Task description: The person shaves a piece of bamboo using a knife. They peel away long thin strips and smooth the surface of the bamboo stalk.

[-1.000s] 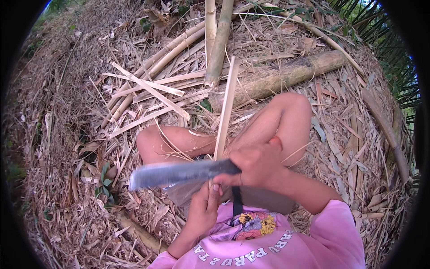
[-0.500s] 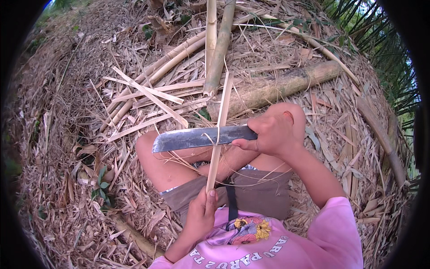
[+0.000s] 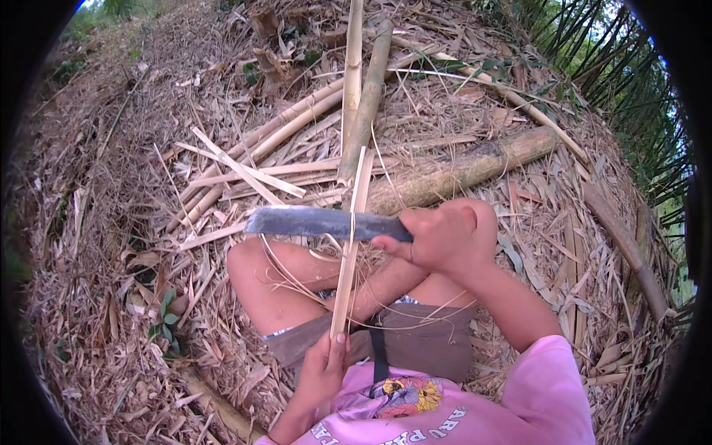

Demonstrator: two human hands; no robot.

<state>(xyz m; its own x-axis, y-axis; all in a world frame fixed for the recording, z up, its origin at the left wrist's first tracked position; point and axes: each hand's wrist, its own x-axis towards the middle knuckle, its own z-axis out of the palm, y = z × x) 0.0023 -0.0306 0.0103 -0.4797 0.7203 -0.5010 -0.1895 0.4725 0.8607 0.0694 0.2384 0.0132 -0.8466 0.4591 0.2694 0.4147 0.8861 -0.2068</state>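
Bamboo strip [image 3: 348, 252] gripped at near end by left hand [image 3: 324, 367]; right hand [image 3: 441, 237] clenches knife [image 3: 319, 222], blade crossing strip's edge, open ground beyond.

Pale bamboo strip [image 3: 348, 252] upright over lap, w/ dark flat blade [image 3: 319, 222] lying crosswise against it.

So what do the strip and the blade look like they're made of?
The strip, gripped at its near end by the left hand, looks like split bamboo: pale tan, dry, matte, straight-grained. The blade in the right hand seems to be steel: dull grey, worn, unpolished. Its handle is hidden.
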